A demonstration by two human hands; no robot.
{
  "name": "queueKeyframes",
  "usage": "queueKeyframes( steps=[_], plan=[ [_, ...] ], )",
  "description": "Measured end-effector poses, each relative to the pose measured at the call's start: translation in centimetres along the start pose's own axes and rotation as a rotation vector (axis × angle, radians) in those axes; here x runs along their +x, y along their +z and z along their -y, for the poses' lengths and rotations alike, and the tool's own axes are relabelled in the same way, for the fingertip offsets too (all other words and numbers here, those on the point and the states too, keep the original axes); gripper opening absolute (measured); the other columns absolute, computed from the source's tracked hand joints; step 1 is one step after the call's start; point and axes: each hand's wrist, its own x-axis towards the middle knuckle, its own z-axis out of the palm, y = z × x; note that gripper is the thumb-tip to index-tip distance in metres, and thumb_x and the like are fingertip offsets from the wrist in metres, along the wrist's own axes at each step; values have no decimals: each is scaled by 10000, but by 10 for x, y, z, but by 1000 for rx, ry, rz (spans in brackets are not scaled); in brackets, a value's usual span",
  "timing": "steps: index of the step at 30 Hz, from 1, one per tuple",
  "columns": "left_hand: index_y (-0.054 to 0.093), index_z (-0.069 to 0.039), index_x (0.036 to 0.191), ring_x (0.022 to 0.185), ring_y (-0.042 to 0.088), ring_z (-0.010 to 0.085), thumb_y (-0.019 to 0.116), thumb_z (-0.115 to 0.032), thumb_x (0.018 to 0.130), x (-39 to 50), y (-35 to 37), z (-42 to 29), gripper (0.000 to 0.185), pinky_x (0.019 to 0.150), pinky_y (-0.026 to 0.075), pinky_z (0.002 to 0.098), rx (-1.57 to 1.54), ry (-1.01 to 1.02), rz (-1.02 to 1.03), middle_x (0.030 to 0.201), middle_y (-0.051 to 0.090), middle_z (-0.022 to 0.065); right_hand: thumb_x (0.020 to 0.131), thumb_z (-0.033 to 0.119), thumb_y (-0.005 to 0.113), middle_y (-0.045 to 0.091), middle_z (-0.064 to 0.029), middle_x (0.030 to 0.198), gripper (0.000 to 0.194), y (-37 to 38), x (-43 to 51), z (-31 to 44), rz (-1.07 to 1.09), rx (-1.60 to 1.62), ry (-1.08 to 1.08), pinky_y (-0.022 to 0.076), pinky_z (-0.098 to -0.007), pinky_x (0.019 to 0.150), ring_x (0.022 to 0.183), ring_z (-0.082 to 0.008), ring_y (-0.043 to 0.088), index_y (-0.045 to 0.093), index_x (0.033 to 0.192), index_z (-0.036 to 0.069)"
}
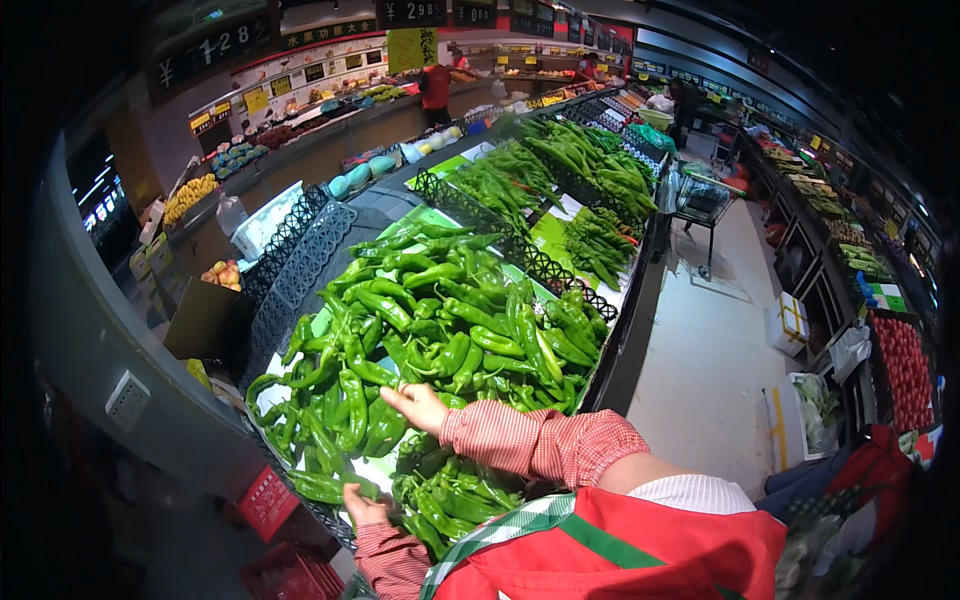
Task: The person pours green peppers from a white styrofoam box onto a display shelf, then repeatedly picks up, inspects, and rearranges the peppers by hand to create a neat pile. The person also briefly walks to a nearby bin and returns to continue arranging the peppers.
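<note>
A large heap of long green peppers (450, 315) lies in front of me on a sloping display stand. Near the heap's lower left edge, my left hand (365, 505) has its fingers around the end of a green pepper (316, 487). My right hand (417, 407) reaches across the middle of the heap, its fingertips at the peppers there. Its palm faces away, so whether a pepper is in its grasp is hidden. More green peppers (450, 510) lie close to my body, below the right sleeve. Patches of a pale liner (381, 471) show between the peppers.
Black lattice dividers (517, 251) separate the heap from thinner peppers (502, 176) beyond. A grey pillar (112, 315) stands at left, with red crates (292, 574) low down. Along the right aisle are a shopping cart (701, 199), a white box (789, 324) and a person in red (874, 480).
</note>
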Motion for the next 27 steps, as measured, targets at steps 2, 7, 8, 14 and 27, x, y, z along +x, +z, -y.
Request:
queueKeyframes(
  steps=[2, 7, 8, 14, 27],
  plan=[
    [610, -66, 934, 590, 481, 173, 619, -345, 721, -35, -9, -19, 351, 527, 365, 302, -42, -233, 29, 725, 577, 36, 955, 569, 625, 663, -32, 752, 552, 0, -2, 0, 69, 192, 307, 501, -278, 605, 649, -124, 591, 681, 904, 22],
    [593, 38, 1046, 528, 482, 185, 611, -321, 786, -148, -49, -21, 444, 442, 365, 309, -38, -143, 505, 715, 539, 68, 877, 813, 465, 724, -196, 935, 914, 28, -41, 13, 527, -365, 337, 580, -410, 787, 817, -284, 718, 700, 1092, -44],
    [586, 48, 1159, 576, 544, 206, 622, -262, 789, -159, -47, -12, 484, 483, 425, 307, 89, 56, 230, 770, 594, 84, 853, 850, 439, 720, -205, 823, 969, 37, -51, 17, 603, -368, 357, 604, -397, 692, 722, -277, 731, 696, 1026, -69],
    [515, -22, 1328, 1098, 573, 150, 830, -114, 822, -153, 4, 16, 603, 971, 468, 312, 419, 406, 527, 1218, 581, 34, 954, 555, 635, 696, -5, 834, 529, 62, -65, 26, 682, -105, 398, 535, -240, 624, 678, -91, 637, 709, 1090, 49],
    [619, -19, 1213, 897, 674, 149, 808, -63, 821, -129, -33, -16, 437, 779, 565, 291, 302, 338, 288, 1051, 694, 47, 849, 105, 566, 659, -11, 972, 275, 15, -51, -44, 709, -1555, -634, 534, -356, 846, 1034, -227, 586, 717, 1070, 168]
  ],
)
